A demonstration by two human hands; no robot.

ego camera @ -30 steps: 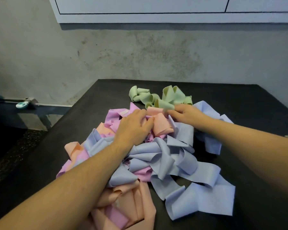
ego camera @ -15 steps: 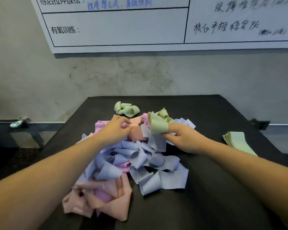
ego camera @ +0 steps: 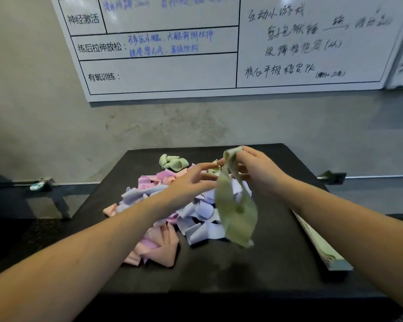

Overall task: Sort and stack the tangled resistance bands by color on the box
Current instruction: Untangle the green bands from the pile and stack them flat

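Observation:
A tangle of blue, pink and peach resistance bands lies on the black box. My right hand pinches the top of a green band, which hangs lifted above the pile, blurred. My left hand reaches over the pile with fingers extended toward the green band, holding nothing that I can see. More curled green bands sit at the far side of the pile. A flat stack of green bands lies at the box's right edge.
A grey wall stands right behind the box, with a whiteboard full of writing above. A rail with a small teal object runs along the wall at left. Dark floor lies left of the box.
My right hand has pulled a green band up out of the pile and raised it. My left hand let go of the peach band and now stretches toward the green one. The view tilted up.

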